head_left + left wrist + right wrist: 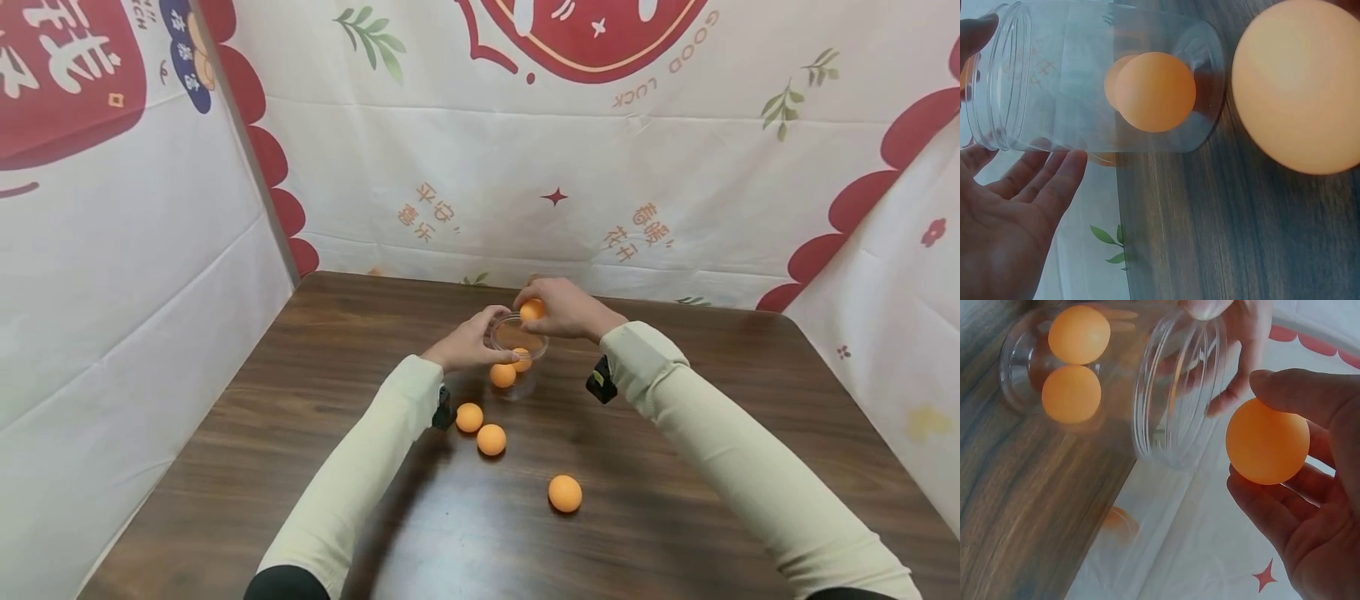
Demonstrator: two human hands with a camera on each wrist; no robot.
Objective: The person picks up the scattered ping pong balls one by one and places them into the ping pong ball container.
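Note:
A clear plastic jar (527, 387) stands upright at the back of the table. My left hand (467, 342) grips it near the threaded neck, thumb and fingers on opposite sides. Inside, at the bottom, lie two orange ping-pong balls (1079, 335), side by side in the right wrist view. Above the mouth, my right hand (568, 308) pinches another orange ping-pong ball (1267, 441) between thumb and fingers. The right wrist view puts this ball just outside the rim.
On the brown wooden table (300, 467), two loose orange balls (491, 440) lie close together in front of the jar. Another ball (565, 493) sits nearer, to their right. A printed cloth (480, 150) hangs behind the table's back edge.

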